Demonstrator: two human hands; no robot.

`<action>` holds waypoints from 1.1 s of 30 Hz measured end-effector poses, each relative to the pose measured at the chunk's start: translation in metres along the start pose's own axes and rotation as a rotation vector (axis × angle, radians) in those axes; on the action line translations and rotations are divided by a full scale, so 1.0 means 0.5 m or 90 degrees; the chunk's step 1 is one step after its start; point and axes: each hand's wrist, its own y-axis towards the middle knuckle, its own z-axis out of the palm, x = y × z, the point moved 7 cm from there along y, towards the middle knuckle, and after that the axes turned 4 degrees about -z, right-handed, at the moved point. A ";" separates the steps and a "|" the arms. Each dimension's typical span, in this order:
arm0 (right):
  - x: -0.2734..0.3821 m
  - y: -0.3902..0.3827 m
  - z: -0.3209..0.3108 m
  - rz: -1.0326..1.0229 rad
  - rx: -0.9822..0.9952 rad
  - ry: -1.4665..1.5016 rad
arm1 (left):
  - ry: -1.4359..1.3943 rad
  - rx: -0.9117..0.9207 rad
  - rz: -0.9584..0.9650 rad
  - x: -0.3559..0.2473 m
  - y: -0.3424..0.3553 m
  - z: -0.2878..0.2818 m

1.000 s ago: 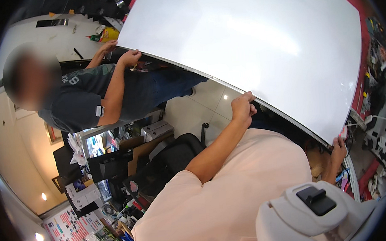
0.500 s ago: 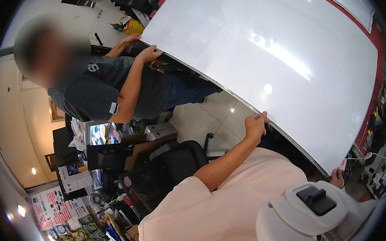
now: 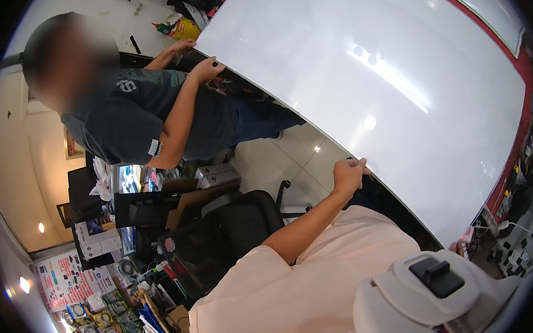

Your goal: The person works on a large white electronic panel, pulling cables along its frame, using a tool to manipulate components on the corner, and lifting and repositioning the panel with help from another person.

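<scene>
A large glossy white sheet spreads across the upper right. My left hand is closed at its near edge, fingers pinched together on the rim. At the sheet's near right corner sits my right hand, where only a few fingertips show. The rest of that hand is hidden behind a white plastic device with a black slot in the foreground. Across from me a person in a dark shirt has both hands at the same edge, toward the far left corner.
Red trim borders the sheet's right side, with small scattered tools and scraps beyond it. A black office chair stands left of my arm on a tiled floor. Monitors, boxes and packaged goods fill the left. A yellow bottle lies far left.
The view has shifted slightly. The sheet's near corner and my right hand sit a little lower and more left, with less of the hand showing. My left hand stays at the edge.
</scene>
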 end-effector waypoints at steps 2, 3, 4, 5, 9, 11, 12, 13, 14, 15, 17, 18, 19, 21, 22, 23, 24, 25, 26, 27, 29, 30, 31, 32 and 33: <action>-0.119 0.026 -0.071 0.111 -0.188 -0.152 | 0.056 0.020 0.008 -0.018 0.004 0.006; -0.114 0.027 -0.067 0.111 -0.186 -0.147 | 0.074 0.026 0.009 -0.018 0.006 0.003; -0.109 0.026 -0.063 0.112 -0.185 -0.142 | 0.092 0.032 0.009 -0.018 0.007 0.000; -0.104 0.026 -0.058 0.112 -0.183 -0.136 | 0.103 0.036 0.014 -0.021 0.005 -0.004; -0.155 0.042 -0.097 0.057 -0.167 -0.118 | 0.214 0.043 0.086 -0.043 0.004 -0.004; -0.166 0.047 -0.104 0.066 -0.174 -0.167 | 0.274 0.035 0.140 -0.049 0.008 -0.005; -0.170 0.047 -0.105 0.069 -0.185 -0.152 | 0.290 0.029 0.168 -0.055 0.009 -0.004; -0.176 0.046 -0.104 0.072 -0.196 -0.137 | 0.306 0.023 0.196 -0.059 0.011 -0.004; -0.178 0.048 -0.105 0.076 -0.208 -0.122 | 0.277 -0.045 0.251 -0.057 0.017 -0.023; -0.162 0.051 -0.094 0.066 -0.206 -0.134 | 0.246 -0.117 0.302 -0.037 0.027 -0.050; -0.092 0.032 -0.052 0.049 -0.208 -0.164 | 0.083 -0.198 0.274 -0.020 0.045 -0.107; -0.051 0.017 -0.029 0.042 -0.212 -0.180 | -0.046 -0.206 0.196 -0.019 0.065 -0.147; -0.019 0.009 -0.007 0.034 -0.213 -0.195 | -0.167 -0.183 0.185 -0.023 0.096 -0.174; 0.006 0.005 0.010 0.000 -0.175 -0.170 | -0.342 -0.114 0.150 -0.037 0.169 -0.220; 0.012 -0.003 0.012 -0.023 -0.134 -0.132 | -0.395 -0.069 0.126 -0.051 0.193 -0.233; 0.013 -0.004 0.014 -0.028 -0.127 -0.109 | -0.392 -0.047 0.143 -0.067 0.207 -0.241; 0.017 -0.007 0.018 -0.033 -0.121 -0.086 | -0.388 -0.023 0.159 -0.088 0.213 -0.242; 0.016 -0.008 0.023 -0.020 -0.150 -0.080 | -0.384 0.002 0.175 -0.101 0.216 -0.241; -0.014 -0.003 0.002 0.012 -0.175 -0.081 | -0.385 0.014 0.160 -0.101 0.220 -0.240; -0.038 0.001 -0.011 0.044 -0.197 -0.080 | -0.387 0.024 0.147 -0.102 0.221 -0.242; -0.156 0.025 -0.131 0.147 -0.242 -0.093 | -0.383 0.042 0.126 -0.104 0.228 -0.235; -0.117 0.021 -0.096 0.094 -0.181 -0.093 | -0.381 0.037 0.120 -0.100 0.228 -0.242; -0.016 -0.001 -0.005 0.040 -0.115 -0.094 | -0.381 0.028 0.113 -0.092 0.223 -0.253; 0.013 -0.008 0.012 0.031 -0.113 -0.104 | -0.378 0.025 0.106 -0.094 0.218 -0.254; 0.038 -0.014 0.029 0.023 -0.111 -0.112 | -0.374 0.021 0.100 -0.099 0.212 -0.255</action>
